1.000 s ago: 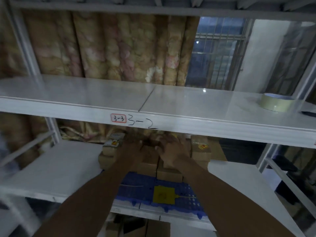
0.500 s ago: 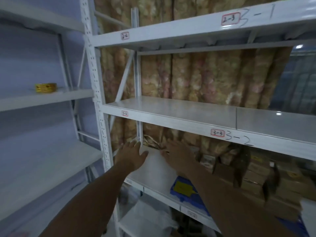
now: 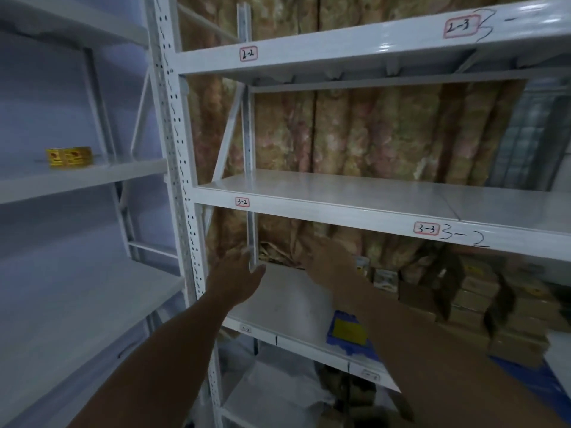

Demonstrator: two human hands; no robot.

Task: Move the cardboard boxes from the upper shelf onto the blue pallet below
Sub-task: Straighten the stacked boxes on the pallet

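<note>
Both hands, left hand and right hand, are spread and empty, with the boxes stacked off to the right, nearer the right hand.

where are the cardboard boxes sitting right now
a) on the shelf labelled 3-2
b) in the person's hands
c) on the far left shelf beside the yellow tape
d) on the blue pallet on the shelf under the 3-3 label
d: the cardboard boxes are stacked on the blue pallet under the 3-3 label, while the left hand and right hand are both open and hold nothing.
</note>
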